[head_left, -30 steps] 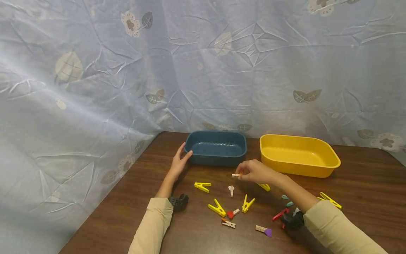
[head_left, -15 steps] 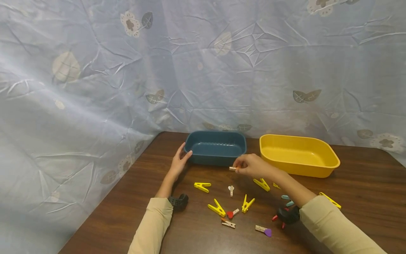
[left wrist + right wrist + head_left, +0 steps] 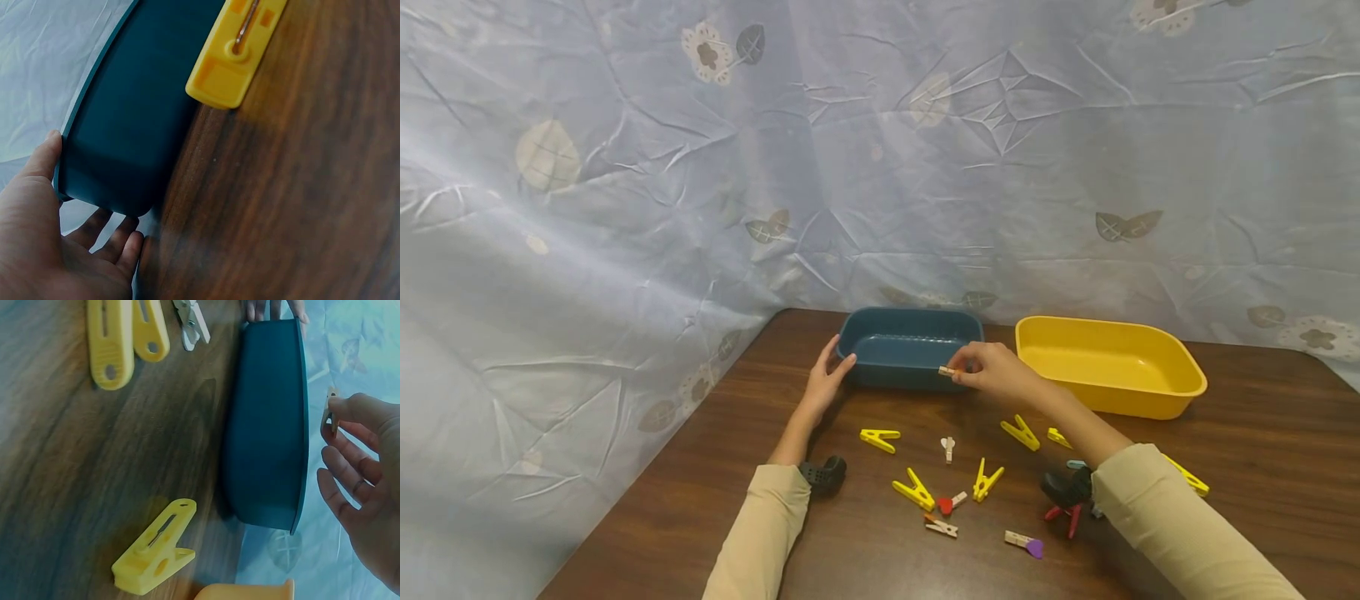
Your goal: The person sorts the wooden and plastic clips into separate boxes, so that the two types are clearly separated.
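In the head view my right hand [image 3: 997, 372] pinches a small wooden clothespin [image 3: 947, 371] between thumb and index finger. It is held at the front rim of the dark blue bin [image 3: 891, 377], near its right end; the right wrist view has this clothespin [image 3: 329, 412] just past the rim. My left hand [image 3: 823, 385] rests against the bin's left end, its fingers spread and fairly straight. The left wrist view shows the thumb [image 3: 45, 156] touching the rim and the other fingertips at the end wall. No clothespin is visible inside the bin.
A yellow bin [image 3: 1120, 402] stands to the right. Across the brown table [image 3: 850, 550] lie several yellow clothespins [image 3: 913, 490], wooden ones with a white heart [image 3: 948, 450], red heart [image 3: 946, 506] and purple heart [image 3: 1034, 547], and a pinkish-red clothespin [image 3: 1072, 521] beside my right wrist.
My right hand has risen and moved away from me, bringing the wooden clothespin from above the table to the blue bin's front rim. The left hand stays in place.
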Tool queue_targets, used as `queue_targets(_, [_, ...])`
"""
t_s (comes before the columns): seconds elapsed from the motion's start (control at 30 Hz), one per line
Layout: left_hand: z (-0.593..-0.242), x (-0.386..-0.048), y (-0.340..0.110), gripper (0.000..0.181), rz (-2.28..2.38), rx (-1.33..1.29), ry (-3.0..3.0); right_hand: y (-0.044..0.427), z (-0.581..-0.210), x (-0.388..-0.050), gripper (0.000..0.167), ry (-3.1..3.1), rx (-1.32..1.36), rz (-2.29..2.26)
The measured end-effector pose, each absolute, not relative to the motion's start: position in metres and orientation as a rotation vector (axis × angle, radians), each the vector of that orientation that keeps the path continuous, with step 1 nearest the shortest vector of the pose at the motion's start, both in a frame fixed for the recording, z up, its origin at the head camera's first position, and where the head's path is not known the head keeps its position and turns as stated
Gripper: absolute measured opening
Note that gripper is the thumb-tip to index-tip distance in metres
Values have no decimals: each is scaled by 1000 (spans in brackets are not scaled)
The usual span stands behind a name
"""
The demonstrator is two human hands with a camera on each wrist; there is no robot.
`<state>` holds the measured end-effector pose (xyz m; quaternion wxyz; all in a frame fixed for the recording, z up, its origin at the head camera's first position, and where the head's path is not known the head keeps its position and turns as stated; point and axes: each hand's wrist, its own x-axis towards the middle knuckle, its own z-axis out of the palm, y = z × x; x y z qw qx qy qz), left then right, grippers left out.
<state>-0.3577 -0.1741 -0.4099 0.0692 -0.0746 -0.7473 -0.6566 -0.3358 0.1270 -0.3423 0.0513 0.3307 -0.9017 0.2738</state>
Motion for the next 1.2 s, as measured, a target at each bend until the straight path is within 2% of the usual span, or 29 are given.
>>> queue_targets(0.13, [-399, -347, -171, 64, -1951, -235, -2274, 125, -342, -344, 13, -2697, 979, 863])
queue_targets(0.47, [-426, -371, -176, 64, -1912, -190, -2232, 121, -347, -364, 16, -2698, 813, 928])
queue_targets(0.93, [-427, -369, -175, 64, -1912, -203, -2225, 120, -366, -371, 23, -2736, 633, 1177])
queue_targets(1.2, [-427, -369, -177, 64, -1912, -198, -2225, 121, -370, -372, 24, -2726, 623, 1221])
